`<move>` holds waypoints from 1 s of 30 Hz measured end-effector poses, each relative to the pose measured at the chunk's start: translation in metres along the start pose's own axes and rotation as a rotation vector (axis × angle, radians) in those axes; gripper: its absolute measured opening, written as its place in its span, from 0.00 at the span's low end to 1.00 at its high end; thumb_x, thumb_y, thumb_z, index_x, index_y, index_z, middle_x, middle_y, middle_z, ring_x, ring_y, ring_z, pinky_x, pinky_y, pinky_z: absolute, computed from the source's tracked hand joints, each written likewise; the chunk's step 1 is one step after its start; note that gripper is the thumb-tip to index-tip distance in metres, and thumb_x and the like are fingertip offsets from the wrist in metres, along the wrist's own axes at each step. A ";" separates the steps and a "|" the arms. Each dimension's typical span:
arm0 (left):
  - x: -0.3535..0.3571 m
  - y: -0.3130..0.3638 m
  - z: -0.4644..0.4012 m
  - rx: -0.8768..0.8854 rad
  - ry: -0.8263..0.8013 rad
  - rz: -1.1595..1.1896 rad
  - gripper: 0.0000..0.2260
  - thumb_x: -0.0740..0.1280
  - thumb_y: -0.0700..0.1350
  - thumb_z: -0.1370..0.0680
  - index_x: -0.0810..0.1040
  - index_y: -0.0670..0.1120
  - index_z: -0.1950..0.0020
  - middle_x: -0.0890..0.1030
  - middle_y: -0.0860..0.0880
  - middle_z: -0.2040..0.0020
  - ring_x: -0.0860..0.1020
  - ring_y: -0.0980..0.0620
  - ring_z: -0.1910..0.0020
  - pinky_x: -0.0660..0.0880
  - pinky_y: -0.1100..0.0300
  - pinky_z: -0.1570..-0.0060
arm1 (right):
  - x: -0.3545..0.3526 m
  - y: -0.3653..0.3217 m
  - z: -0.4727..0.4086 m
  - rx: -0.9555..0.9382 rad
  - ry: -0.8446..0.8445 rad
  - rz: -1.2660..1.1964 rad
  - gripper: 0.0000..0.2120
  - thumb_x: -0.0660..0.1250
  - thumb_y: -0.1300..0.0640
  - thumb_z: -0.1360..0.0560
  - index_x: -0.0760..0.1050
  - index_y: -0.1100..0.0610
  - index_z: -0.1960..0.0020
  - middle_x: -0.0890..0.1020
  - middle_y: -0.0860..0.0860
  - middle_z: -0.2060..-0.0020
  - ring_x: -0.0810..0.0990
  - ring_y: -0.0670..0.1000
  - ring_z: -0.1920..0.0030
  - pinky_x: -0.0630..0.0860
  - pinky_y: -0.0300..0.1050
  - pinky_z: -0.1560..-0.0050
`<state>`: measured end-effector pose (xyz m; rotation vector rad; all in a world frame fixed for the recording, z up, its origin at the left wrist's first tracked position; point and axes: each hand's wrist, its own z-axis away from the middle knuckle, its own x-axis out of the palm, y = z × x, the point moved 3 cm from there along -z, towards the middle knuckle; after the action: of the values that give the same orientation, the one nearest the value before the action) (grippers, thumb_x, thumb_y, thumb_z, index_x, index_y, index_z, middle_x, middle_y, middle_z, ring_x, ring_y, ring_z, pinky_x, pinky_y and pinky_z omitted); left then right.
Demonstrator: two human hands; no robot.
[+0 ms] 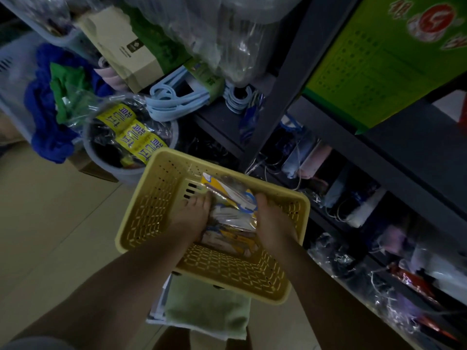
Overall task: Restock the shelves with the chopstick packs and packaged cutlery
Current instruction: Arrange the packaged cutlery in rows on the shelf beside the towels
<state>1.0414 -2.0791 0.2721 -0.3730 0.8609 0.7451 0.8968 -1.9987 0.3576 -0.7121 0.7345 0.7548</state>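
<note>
— where's the stock right now?

— down in the yellow basket (161, 198), a heap of plastic-wrapped packs (232, 218) lying on its floor.

— and the hands?

— both inside it. the left hand (194, 218) presses the pile's left side, the right hand (271, 221) curls over its right, fingers bent around the wrapping. looks like gathering a bundle, nothing lifted yet.

— next?

— i'd guess squeeze evenly, raise it clear of the rim, then carry it to the dark shelf (379, 152) just beside, already crowded.

Dim, underexposed, soft motion blur, wide-angle bending at edges
</note>
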 end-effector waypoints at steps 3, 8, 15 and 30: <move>0.004 -0.002 -0.003 -0.011 -0.083 -0.082 0.28 0.65 0.47 0.25 0.58 0.42 0.30 0.64 0.41 0.30 0.63 0.43 0.31 0.62 0.51 0.35 | -0.002 -0.003 0.004 -0.006 0.040 0.040 0.21 0.59 0.65 0.24 0.60 0.55 0.34 0.75 0.57 0.42 0.78 0.59 0.44 0.74 0.49 0.51; 0.004 -0.012 -0.001 0.043 -0.131 0.036 0.29 0.69 0.54 0.30 0.65 0.47 0.32 0.68 0.43 0.33 0.68 0.43 0.36 0.66 0.50 0.39 | -0.002 -0.007 0.004 -0.014 0.070 0.070 0.21 0.60 0.66 0.25 0.60 0.55 0.34 0.75 0.57 0.41 0.75 0.58 0.41 0.74 0.51 0.46; -0.038 -0.033 0.028 0.061 -0.313 0.355 0.15 0.64 0.44 0.25 0.71 0.45 0.39 0.78 0.42 0.43 0.77 0.44 0.47 0.72 0.55 0.52 | -0.027 -0.022 0.017 -0.002 0.158 0.100 0.19 0.57 0.64 0.24 0.61 0.55 0.34 0.78 0.57 0.44 0.79 0.60 0.45 0.76 0.51 0.50; -0.190 -0.072 0.189 0.072 0.195 0.393 0.06 0.63 0.43 0.25 0.76 0.41 0.56 0.81 0.41 0.56 0.79 0.43 0.56 0.72 0.56 0.61 | -0.115 -0.044 0.119 -0.007 0.464 -0.603 0.12 0.56 0.63 0.21 0.65 0.60 0.38 0.80 0.56 0.60 0.79 0.60 0.58 0.71 0.50 0.61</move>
<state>1.1161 -2.1036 0.5385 -0.2152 1.1605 1.0486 0.9099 -1.9685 0.5254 -1.0665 0.8705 0.0351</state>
